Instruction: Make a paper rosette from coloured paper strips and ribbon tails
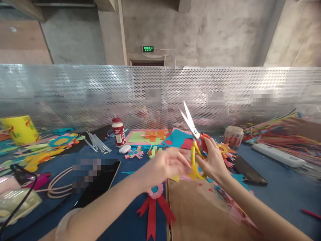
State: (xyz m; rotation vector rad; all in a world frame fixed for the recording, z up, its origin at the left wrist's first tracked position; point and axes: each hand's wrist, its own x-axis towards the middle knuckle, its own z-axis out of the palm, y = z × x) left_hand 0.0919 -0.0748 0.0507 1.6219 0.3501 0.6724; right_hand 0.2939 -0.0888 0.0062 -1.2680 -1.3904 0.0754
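Observation:
My right hand (212,159) grips a pair of scissors (194,132) with red and yellow handles. The blades point up and to the left, spread apart. Close by on the left is my left hand (168,164), its fingers curled toward the yellow handle and blurred; whether they hold anything I cannot tell. Beneath the hands lies a brown board (200,211) with small red paper scraps. A paper rosette (155,191) with red ribbon tails rests left of the board. Coloured paper sheets (177,137) lie behind the hands.
A drink bottle (118,132) and white earbud case (124,149) stand behind on the blue table. Tablet (100,184) and cables (56,184) lie left. On the right are a phone (248,170), power strip (278,155), jar (233,136) and coloured strips (276,132). A perforated metal screen (185,87) borders the back.

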